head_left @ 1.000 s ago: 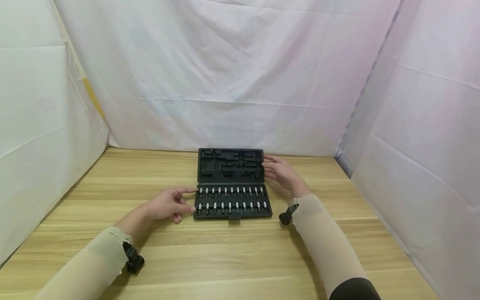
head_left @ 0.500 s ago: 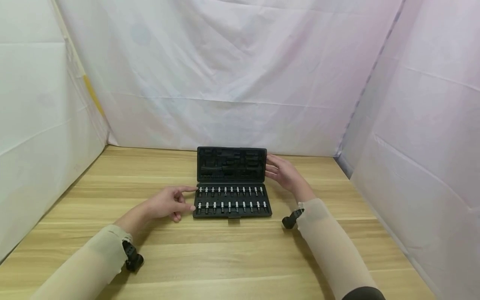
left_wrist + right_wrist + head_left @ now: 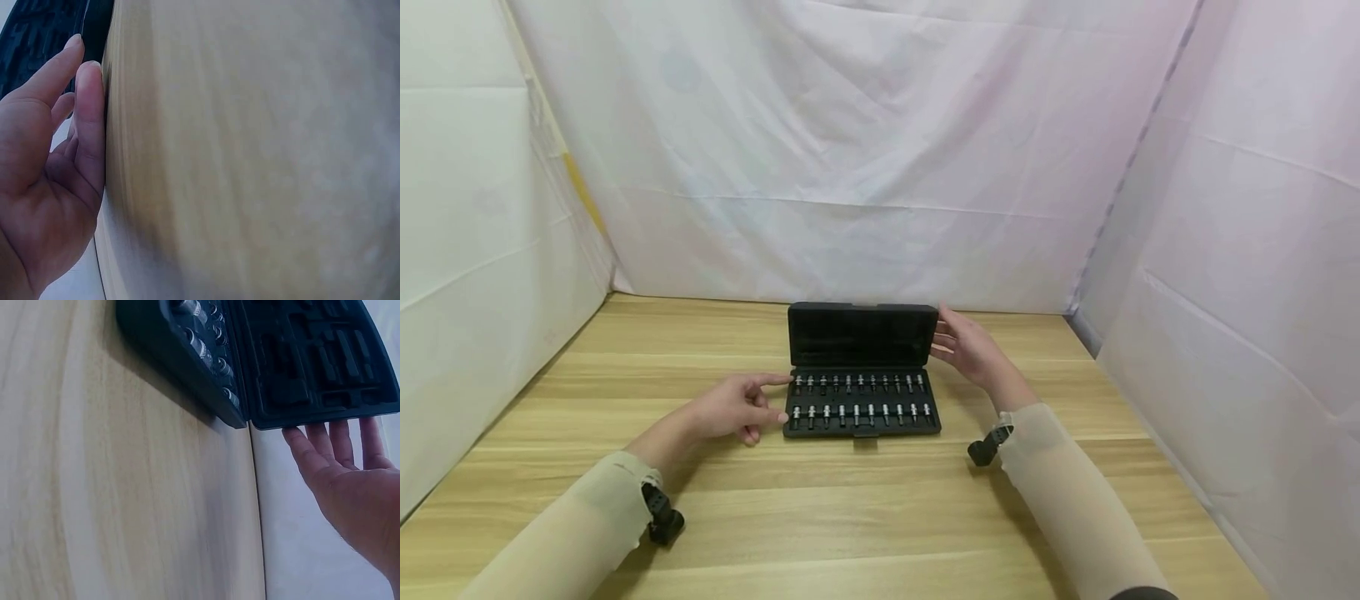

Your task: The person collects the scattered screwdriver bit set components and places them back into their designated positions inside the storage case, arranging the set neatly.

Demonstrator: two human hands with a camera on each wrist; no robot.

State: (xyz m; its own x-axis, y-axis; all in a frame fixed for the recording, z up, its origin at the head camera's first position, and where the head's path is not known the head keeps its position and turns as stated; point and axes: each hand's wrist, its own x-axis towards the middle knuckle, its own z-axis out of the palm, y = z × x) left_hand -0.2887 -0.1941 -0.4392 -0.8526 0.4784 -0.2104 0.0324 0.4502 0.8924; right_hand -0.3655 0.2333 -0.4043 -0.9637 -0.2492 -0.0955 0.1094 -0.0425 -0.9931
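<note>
A black socket case (image 3: 842, 397) lies on the table with its lid (image 3: 862, 336) raised and tilted toward me. Two rows of silver bit sockets (image 3: 856, 415) fill its base. At the case's left edge, the straight index finger and thumb of my left hand (image 3: 726, 408) touch its side, while the other fingers bend underneath. My right hand (image 3: 972, 350) is at the lid's right edge; in the right wrist view its straight fingers (image 3: 305, 453) reach behind the lid (image 3: 284, 390). Part of those fingers is hidden by the lid.
The case stands on a wood-grain table (image 3: 820, 517), near its back edge. White cloth walls (image 3: 850, 150) rise behind and on both sides. Each forearm wears a small black camera (image 3: 664, 521).
The lid has swung forward from leaning back to tilting over the base, its moulded inside now dark. My right hand has moved with it. My left hand stays at the left edge.
</note>
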